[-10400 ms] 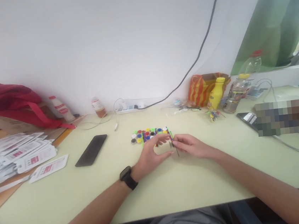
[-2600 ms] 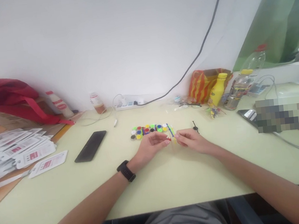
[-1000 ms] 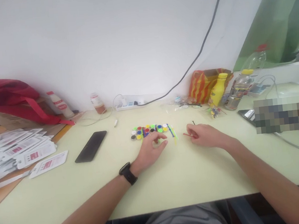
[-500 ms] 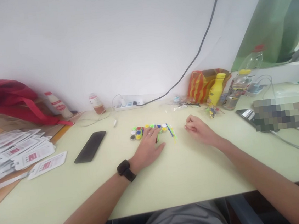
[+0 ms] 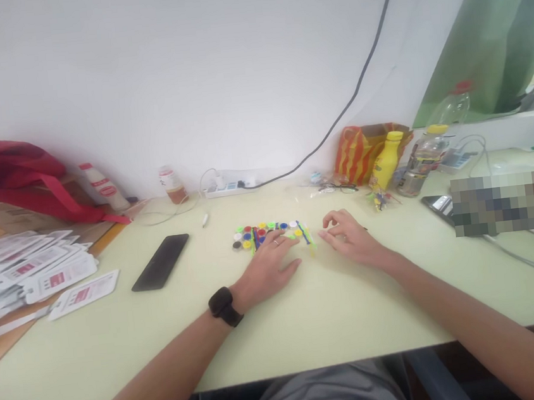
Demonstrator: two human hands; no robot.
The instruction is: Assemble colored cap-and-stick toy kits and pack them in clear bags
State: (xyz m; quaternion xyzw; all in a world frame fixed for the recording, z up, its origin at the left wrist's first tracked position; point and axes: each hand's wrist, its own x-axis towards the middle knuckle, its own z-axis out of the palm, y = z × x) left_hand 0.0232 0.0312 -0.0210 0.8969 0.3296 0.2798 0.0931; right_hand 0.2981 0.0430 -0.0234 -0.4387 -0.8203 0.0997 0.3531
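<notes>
Beside the caps (image 5: 261,233) — sticks (image 5: 306,235), lengthwise near-to-far

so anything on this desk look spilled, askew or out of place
Nothing spilled or broken. The white packets at left lie fanned untidily, one apart from the pile. The white bottle by the red bag looks tilted, maybe lens bend. The coloured discs at the left hand sit neatly grouped.

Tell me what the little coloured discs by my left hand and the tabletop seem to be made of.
The small discs look like moulded plastic: bright flat colours, uniform round shapes. The tabletop looks like pale green laminate, smooth, even, faintly matte; its core is hidden.
</notes>
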